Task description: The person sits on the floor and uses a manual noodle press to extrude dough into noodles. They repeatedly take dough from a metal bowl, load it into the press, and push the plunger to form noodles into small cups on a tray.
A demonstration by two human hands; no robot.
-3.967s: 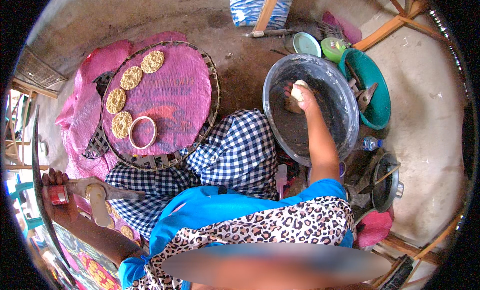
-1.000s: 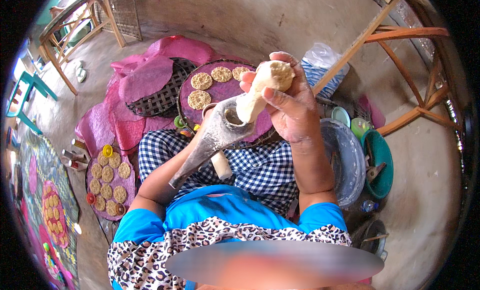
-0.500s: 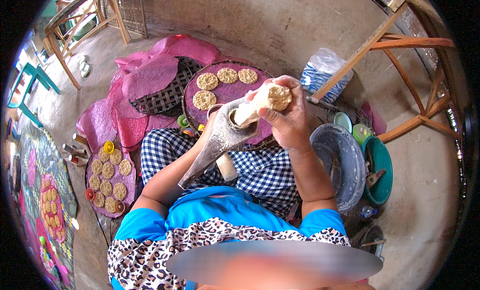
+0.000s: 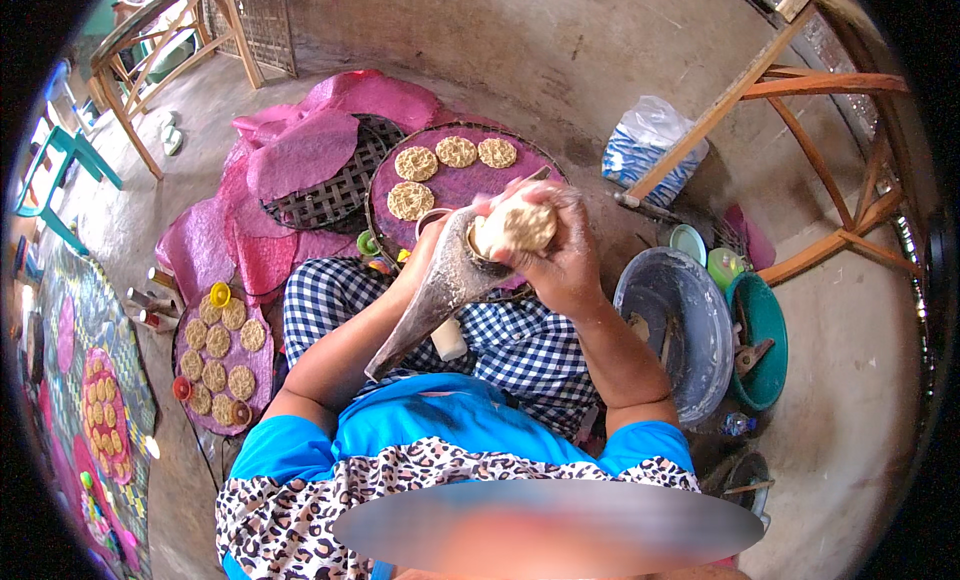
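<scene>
My right hand (image 4: 565, 255) is wrapped round a lump of pale dough (image 4: 525, 230), whose lower end sits in the round opening of a worn wooden press (image 4: 435, 290). My left hand (image 4: 428, 242) grips this press from its far left side; its fingers are partly hidden behind the wood. Below the press, over my lap, shows a pale cylinder (image 4: 449, 340); I cannot tell whether it is joined to it. Beyond my hands lies a round woven tray (image 4: 372, 200) lined with a pink sheet (image 4: 460, 192), bearing several flat, round dough cakes (image 4: 415, 163).
At left, another pink sheet (image 4: 255, 367) carries several more cakes (image 4: 215, 342). A grey basin (image 4: 705, 330) and a green basin (image 4: 770, 365) stand at my right. Behind them are a white-and-blue plastic bag (image 4: 655, 150) and a wooden frame (image 4: 730, 100). Pink sheets (image 4: 300, 160) lie far left.
My right hand has moved down and left, and the dough sits deeper in the press opening. The press has shifted slightly right. My left hand keeps its hold.
</scene>
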